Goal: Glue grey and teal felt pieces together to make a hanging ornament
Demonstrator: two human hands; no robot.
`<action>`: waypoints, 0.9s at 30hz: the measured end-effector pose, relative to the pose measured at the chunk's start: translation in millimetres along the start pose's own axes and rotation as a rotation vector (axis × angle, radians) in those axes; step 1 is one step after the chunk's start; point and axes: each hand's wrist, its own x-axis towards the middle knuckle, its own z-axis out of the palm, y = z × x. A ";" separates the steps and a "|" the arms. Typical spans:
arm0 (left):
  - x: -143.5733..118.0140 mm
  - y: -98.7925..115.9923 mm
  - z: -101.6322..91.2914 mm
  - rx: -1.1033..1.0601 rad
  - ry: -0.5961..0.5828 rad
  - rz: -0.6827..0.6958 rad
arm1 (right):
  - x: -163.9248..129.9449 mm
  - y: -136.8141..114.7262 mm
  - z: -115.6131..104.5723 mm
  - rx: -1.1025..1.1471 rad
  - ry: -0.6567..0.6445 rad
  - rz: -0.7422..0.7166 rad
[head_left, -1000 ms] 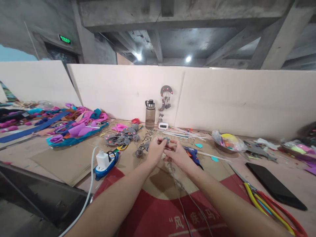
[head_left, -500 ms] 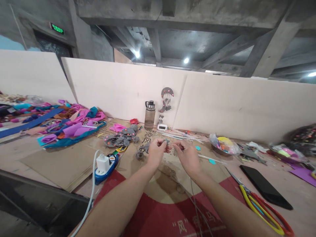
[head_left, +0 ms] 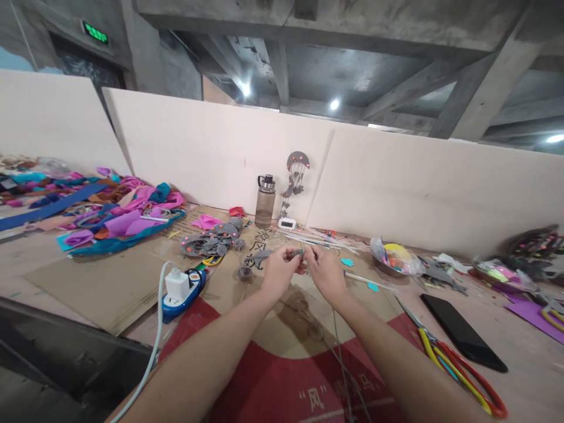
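My left hand (head_left: 281, 270) is closed in a pinch on a small grey-green felt piece (head_left: 299, 252). Close beside it, my right hand (head_left: 326, 273) pinches what looks like a thin cord (head_left: 335, 335); the cord trails down from under that hand over the red-printed cardboard. The fingertips of both hands nearly meet at the felt piece, and they hide most of it. Left of my hands lie a grey leaf-shaped felt piece (head_left: 259, 257) and a small roll of grey cord (head_left: 245, 272). A white stick or pen (head_left: 365, 279) lies by my right wrist.
Long scissors (head_left: 453, 364) and a black phone (head_left: 465, 332) lie at right. Behind stand a water bottle (head_left: 265, 202) and a small white clock (head_left: 287, 223). Grey felt pieces with pink dots (head_left: 211, 241), a blue power strip (head_left: 185, 299) and coloured felt scraps (head_left: 127, 223) are at left.
My right hand has moved in toward the left, so its fingertips now come up against the felt piece. The view has shifted slightly.
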 end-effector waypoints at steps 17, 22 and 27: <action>-0.4 2.8 -0.9 -0.047 -0.122 -0.051 | 8.1 -1.9 2.7 0.051 -0.057 0.073; 0.1 0.5 -2.3 -0.007 -0.163 -0.033 | 8.1 -0.6 0.4 0.089 -0.076 0.067; 0.4 -0.4 -3.4 0.041 -0.133 -0.019 | 7.0 0.7 1.2 0.147 -0.092 0.044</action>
